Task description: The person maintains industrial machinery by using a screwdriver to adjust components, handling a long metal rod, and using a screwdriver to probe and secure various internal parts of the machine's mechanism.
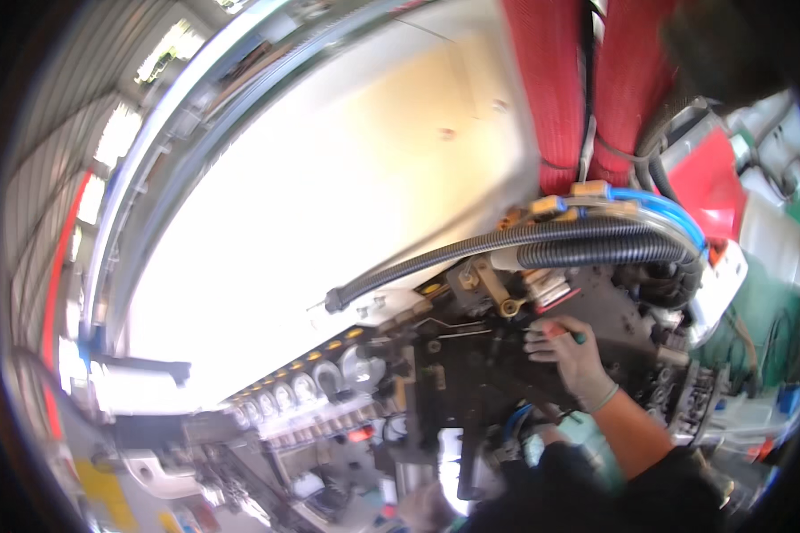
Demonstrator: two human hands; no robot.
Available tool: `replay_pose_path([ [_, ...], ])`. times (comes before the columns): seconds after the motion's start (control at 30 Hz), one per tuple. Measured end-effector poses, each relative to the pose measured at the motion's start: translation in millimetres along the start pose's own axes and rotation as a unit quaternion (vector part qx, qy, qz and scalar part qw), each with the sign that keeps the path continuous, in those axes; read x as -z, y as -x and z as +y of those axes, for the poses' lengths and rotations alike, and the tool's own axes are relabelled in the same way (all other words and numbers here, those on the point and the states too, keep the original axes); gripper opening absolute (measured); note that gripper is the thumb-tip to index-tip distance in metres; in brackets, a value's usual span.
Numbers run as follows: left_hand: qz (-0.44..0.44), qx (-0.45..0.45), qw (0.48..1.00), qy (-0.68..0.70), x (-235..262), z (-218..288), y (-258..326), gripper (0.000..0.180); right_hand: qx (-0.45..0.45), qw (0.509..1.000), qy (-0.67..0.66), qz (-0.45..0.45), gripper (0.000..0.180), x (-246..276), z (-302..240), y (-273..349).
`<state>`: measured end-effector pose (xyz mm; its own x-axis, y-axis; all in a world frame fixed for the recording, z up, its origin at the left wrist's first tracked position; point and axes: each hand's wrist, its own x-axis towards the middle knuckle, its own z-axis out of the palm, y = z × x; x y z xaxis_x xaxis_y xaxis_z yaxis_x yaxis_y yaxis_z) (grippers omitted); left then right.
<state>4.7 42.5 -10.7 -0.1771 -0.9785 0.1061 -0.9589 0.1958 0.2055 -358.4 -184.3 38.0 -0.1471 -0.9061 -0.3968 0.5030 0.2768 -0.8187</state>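
Note:
My right hand, in a pale glove with a dark cuff edge, reaches over the dark metal machine plate. Its fingers are bent round a small red-and-green object; blur hides what kind it is. Just beyond the fingertips sits a metal lever arm with a brass-coloured round end. Low in the picture, a smeared pale shape that looks like my left hand lies near the machine's lower edge. Its fingers cannot be made out.
A ribbed black hose arches above the plate, with blue tubes beside it. Two thick red columns rise at the back. A row of round metal parts runs to the left, under a large bright panel.

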Motion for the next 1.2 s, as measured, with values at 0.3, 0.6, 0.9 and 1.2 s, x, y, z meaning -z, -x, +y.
replay_pose_path([
  [0.3,-0.062,0.026,0.992,0.11,15.6,-5.1,-2.3,0.045,-0.004,0.998,0.067,-0.012,0.067,-1.7,28.7,-17.6],
  [0.6,0.022,0.022,0.991,0.128,21.5,8.0,-28.5,0.038,-0.034,0.999,0.041,0.011,0.078,6.2,29.1,-40.2],
  [0.9,0.051,0.031,0.987,0.152,27.4,11.4,-32.5,0.032,-0.027,0.997,0.075,-0.003,0.084,2.0,23.5,-26.2],
  [1.2,-0.031,0.0,0.925,0.379,6.1,38.6,-50.1,0.045,0.0,0.997,0.081,-0.01,0.083,1.9,24.0,-25.5],
])
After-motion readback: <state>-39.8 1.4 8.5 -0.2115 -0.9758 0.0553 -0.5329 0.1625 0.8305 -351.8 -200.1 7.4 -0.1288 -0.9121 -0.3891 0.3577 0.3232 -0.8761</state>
